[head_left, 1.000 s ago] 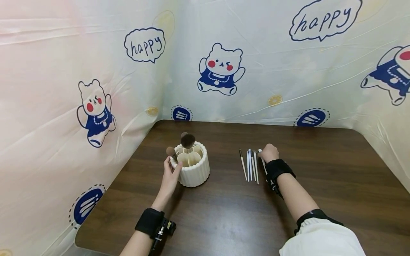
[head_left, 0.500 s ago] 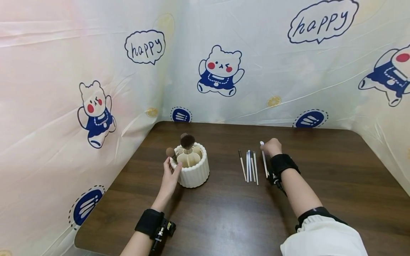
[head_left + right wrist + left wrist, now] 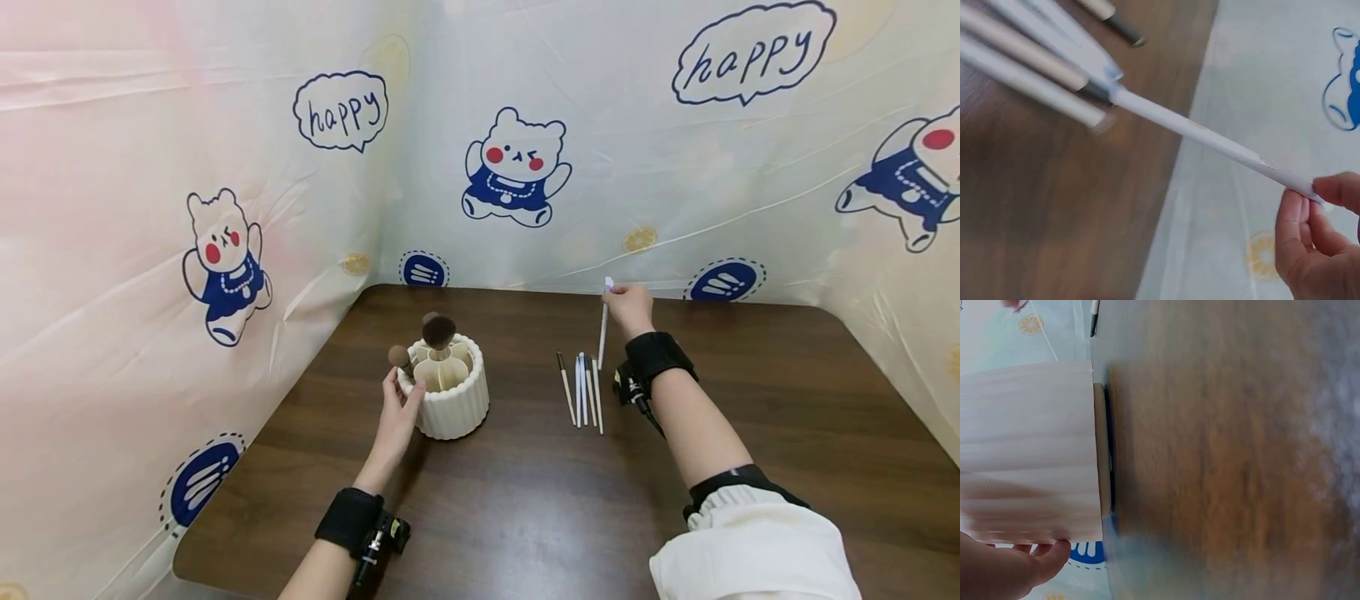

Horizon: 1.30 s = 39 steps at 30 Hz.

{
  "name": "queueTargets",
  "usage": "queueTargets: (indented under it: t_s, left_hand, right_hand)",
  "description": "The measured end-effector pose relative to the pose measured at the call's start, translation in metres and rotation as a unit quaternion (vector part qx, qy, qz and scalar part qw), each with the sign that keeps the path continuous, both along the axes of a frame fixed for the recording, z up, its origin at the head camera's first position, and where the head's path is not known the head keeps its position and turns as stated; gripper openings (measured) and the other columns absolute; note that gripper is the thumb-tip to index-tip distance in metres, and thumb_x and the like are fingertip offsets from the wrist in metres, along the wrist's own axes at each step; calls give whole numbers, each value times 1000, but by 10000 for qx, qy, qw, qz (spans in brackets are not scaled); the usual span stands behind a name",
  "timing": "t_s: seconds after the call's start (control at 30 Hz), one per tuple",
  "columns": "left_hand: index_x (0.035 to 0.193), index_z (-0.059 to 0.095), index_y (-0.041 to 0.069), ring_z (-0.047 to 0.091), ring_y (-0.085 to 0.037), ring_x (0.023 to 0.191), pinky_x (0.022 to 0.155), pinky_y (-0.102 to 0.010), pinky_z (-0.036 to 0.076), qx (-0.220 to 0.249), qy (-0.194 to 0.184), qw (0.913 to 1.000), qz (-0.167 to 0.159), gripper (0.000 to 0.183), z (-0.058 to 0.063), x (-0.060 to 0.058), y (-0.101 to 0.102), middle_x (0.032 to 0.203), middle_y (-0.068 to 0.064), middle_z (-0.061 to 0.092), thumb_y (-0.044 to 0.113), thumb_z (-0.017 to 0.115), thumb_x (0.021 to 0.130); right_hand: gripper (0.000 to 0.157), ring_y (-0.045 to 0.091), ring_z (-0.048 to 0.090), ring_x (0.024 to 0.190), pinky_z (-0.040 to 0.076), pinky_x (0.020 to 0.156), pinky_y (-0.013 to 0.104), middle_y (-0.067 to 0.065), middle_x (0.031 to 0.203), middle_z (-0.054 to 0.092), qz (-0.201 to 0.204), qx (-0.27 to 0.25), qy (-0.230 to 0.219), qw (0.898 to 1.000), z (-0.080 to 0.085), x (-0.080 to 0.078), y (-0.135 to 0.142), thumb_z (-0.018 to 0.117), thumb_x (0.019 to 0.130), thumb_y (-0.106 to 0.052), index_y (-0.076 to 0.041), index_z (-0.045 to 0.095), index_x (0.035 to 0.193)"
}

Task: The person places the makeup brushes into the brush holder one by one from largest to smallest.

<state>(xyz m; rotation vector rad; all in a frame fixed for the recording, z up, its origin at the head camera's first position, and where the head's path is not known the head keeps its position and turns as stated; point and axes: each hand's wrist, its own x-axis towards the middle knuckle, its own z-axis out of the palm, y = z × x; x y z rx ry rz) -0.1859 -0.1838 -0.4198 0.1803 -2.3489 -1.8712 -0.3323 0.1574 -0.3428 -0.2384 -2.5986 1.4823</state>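
A white ribbed makeup brush holder (image 3: 453,415) with inner compartments stands upright on the table. My left hand (image 3: 396,417) grips its near left side, thumb at the front of the rim. In the left wrist view the holder (image 3: 1029,456) fills the left part, with my fingers against its wall. A dark fluffy brush (image 3: 438,331) and a brown one (image 3: 398,357) stick up from the holder. My right hand (image 3: 632,308) pinches a thin white makeup brush (image 3: 603,329) near its upper end. In the right wrist view that brush (image 3: 1210,139) slants above the table, thumb and fingertips at one end.
Several slim makeup brushes (image 3: 580,392) lie side by side between the holder and my right arm. A dark-tipped one (image 3: 567,392) lies slightly apart at their left. Behind the brown wooden table (image 3: 510,517) hangs a printed curtain (image 3: 600,83).
My right hand has lifted the thin white brush off the table, moving up and slightly left above the other brushes. My left hand stays on the holder.
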Motion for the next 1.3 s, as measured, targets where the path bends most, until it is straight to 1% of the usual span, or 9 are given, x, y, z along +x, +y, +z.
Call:
queueTargets:
  t_s: [0.1, 0.23, 0.47, 0.63, 0.73, 0.83, 0.93, 1.13, 1.3]
  left_hand:
    - [152, 0, 3, 11, -36, 148, 120, -50, 16, 8, -54, 10000, -34, 74, 2, 0, 0, 159, -24, 6, 31, 45, 100]
    - [151, 1, 2, 13, -37, 147, 120, -50, 17, 8, 2, 10000, 13, 73, 1, -1, -1, 158, -25, 9, 29, 45, 100]
    - [151, 4, 1, 15, -37, 147, 120, -50, 18, -5, 59, 10000, 75, 71, 2, 0, 1, 157, -26, 11, 28, 45, 99]
    - [151, 2, 2, 12, -37, 148, 120, -50, 16, -34, 3, 10000, 44, 74, 1, 0, 0, 158, -25, 8, 33, 45, 100]
    - [151, 3, 1, 11, -39, 147, 120, -52, 15, -15, 171, 9998, 53, 78, 0, 2, 2, 158, -27, 8, 39, 46, 98]
    - [150, 6, 0, 15, -40, 146, 119, -49, 19, -56, 417, 9991, 87, 83, -2, 3, 3, 155, -31, 12, 48, 46, 96]
    - [150, 6, 1, 17, -40, 145, 119, -49, 20, -73, 432, 9990, 102, 84, -4, 3, 3, 154, -32, 13, 50, 46, 95]
    - [151, 2, 1, 12, -38, 147, 120, -51, 16, -32, 56, 10000, 69, 74, -2, -1, 0, 158, -26, 8, 33, 45, 99]
    - [151, 2, 2, 12, -36, 148, 120, -49, 16, 15, 51, 10000, 58, 71, 1, 0, 0, 159, -24, 8, 27, 44, 100]
  right_hand:
    - [33, 29, 58, 97, 45, 75, 25, 26, 117, 64, -121, -204, 368, 9990, 9, -5, -10, 54, 91, -10, 8, 64, 117]
    - [31, 27, 60, 95, 41, 68, 17, 24, 113, 66, -92, -509, 707, 9962, 22, -6, -25, 55, 92, -10, 6, 64, 116]
    - [30, 29, 63, 96, 46, 75, 25, 23, 112, 67, 232, -954, 1153, 9885, 43, -1, -55, 59, 92, -13, 6, 65, 115]
    - [26, 18, 62, 85, 47, 72, 19, 23, 106, 69, 531, -1319, 1460, 9790, 53, 6, -81, 60, 91, -12, 5, 67, 110]
    - [25, 12, 60, 80, 49, 73, 17, 24, 104, 69, 753, -1658, 1583, 9705, 57, 12, -97, 62, 90, -11, 6, 67, 108]
    - [25, 13, 62, 83, 53, 80, 23, 23, 103, 69, 989, -1900, 1627, 9631, 60, 18, -113, 63, 90, -11, 5, 67, 108]
    - [25, 20, 65, 89, 55, 86, 30, 22, 105, 69, 1225, -1995, 1623, 9586, 62, 24, -128, 63, 90, -11, 5, 67, 108]
    - [23, 25, 66, 93, 55, 85, 32, 19, 105, 70, 1495, -1870, 1564, 9582, 63, 32, -149, 64, 91, -13, 2, 68, 107]
    - [22, 25, 66, 94, 55, 85, 33, 18, 105, 70, 1608, -1757, 1431, 9606, 55, 35, -160, 64, 90, -13, 2, 69, 106]
